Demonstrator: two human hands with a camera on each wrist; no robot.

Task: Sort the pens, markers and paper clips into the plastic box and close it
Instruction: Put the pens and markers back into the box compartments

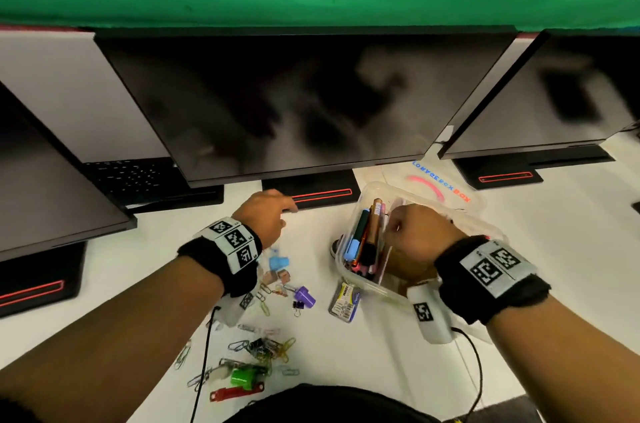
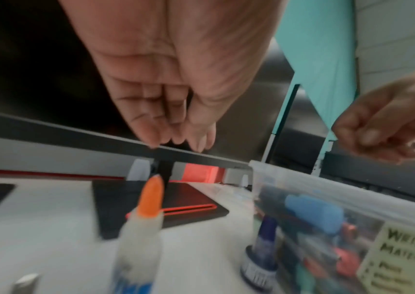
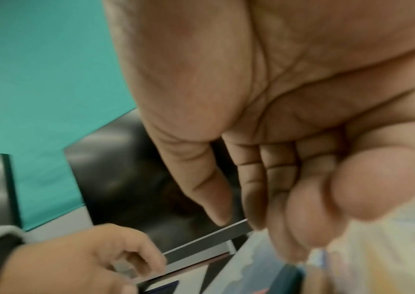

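Observation:
The clear plastic box [image 1: 341,251] stands open right of centre, with several pens and markers [image 1: 363,242] lying in its left side. Its lid [image 1: 446,187] lies behind it. My right hand [image 1: 415,235] hovers over the box with fingers curled; nothing shows in it in the right wrist view [image 3: 264,199]. My left hand [image 1: 273,211] reaches toward the monitor base with fairly straight fingers [image 2: 148,131] and holds nothing. Several paper clips [image 1: 266,350] lie scattered on the white table near me.
A glue bottle [image 2: 148,199] with an orange tip and a small blue bottle [image 2: 261,250] stand left of the box wall [image 2: 314,189]. Blue [image 1: 278,262], purple [image 1: 304,296] and green [image 1: 242,377] small plastic pieces, a battery pack [image 1: 344,301] and monitors [image 1: 294,104] surround the work area.

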